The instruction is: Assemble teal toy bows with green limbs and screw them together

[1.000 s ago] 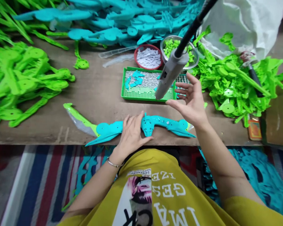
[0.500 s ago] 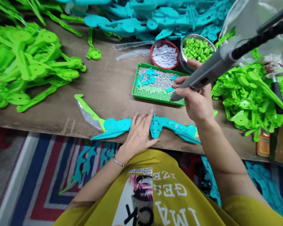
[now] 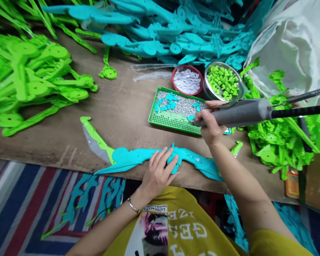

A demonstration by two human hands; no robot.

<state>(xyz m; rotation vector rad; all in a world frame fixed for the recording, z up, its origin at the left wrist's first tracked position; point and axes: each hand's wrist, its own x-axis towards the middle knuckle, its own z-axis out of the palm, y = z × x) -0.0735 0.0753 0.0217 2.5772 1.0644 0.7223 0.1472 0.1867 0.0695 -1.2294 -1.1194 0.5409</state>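
A teal plastic toy bow body (image 3: 138, 156) lies across the front of the table, with a green and clear curved limb (image 3: 97, 140) at its left end. My left hand (image 3: 160, 174) rests over its middle, fingers stretched out and partly covering the central teal piece. A grey electric screwdriver (image 3: 237, 113) is in my right hand (image 3: 212, 128), held nearly level and pointing left. Its tip is over the right part of a green tray (image 3: 150, 120) of small silvery screws (image 3: 184, 103) and teal pieces (image 3: 170, 103); whether a screw is on the tip I cannot make out.
Behind the tray stand a red basket (image 3: 202, 83) of white pieces and a metal bowl (image 3: 206, 90) of green pieces. Green parts are heaped left (image 3: 34, 81) and right (image 3: 274, 142). Teal parts (image 3: 154, 46) pile up at the back. Cables (image 3: 304, 111) trail right from the screwdriver.
The screwdriver has tilted from steep to nearly level, its tip still at the tray. My left hand has moved onto the bow's central piece. The whole view has shifted slightly.
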